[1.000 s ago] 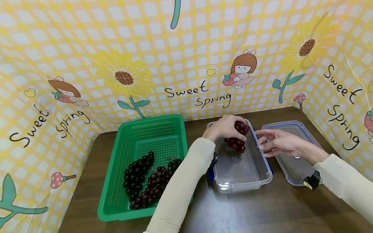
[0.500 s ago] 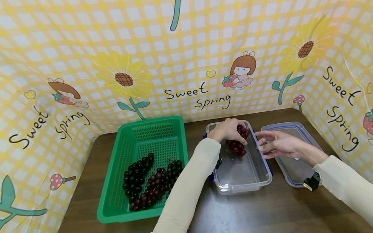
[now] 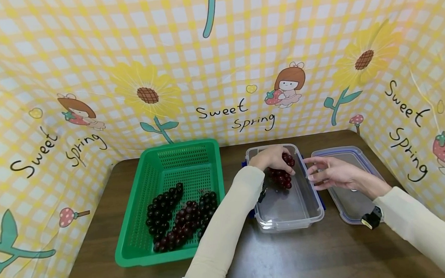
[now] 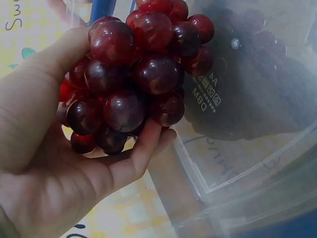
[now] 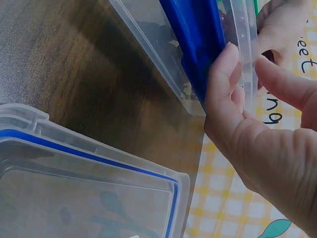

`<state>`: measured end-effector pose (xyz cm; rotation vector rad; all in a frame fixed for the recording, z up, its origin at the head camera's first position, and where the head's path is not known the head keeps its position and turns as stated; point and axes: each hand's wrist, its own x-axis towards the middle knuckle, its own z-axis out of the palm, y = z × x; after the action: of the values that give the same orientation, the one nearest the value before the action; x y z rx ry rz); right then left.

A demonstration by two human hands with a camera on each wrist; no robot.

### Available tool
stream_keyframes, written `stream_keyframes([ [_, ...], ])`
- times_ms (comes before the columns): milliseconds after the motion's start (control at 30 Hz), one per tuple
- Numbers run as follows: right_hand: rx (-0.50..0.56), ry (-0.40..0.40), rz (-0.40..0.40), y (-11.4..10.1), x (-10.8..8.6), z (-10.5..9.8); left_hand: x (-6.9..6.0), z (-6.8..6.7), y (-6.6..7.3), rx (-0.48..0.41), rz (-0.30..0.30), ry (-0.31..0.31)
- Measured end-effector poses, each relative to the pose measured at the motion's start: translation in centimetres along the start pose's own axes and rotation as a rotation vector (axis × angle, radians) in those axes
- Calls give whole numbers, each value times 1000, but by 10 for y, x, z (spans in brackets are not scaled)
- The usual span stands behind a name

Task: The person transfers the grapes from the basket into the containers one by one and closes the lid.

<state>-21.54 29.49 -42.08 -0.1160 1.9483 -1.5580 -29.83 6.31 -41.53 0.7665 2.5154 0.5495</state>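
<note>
Red grapes [image 3: 281,180] are gripped now by the left hand [image 3: 270,158] at the clear container's [image 3: 287,210] far half, its right wall [image 3: 315,195] touched by the loosely spread right hand [image 3: 334,173].

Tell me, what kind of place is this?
Probably a little indoor table nook: a yellow checked cloth hangs around a brown table, which holds a green basket of grapes and a clear box.
</note>
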Motion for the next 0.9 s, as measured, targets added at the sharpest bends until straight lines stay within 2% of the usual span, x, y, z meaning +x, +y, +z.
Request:
stream_keyframes([
  [333,-5,-3,2,0,0,0,-4,-1,1,-37,3,-16],
  [700,-17,3,6,0,0,-1,-9,-9,5,-7,-24,-53],
  [900,-24,1,7,1,0,-1,-13,-15,9,73,-40,-53],
])
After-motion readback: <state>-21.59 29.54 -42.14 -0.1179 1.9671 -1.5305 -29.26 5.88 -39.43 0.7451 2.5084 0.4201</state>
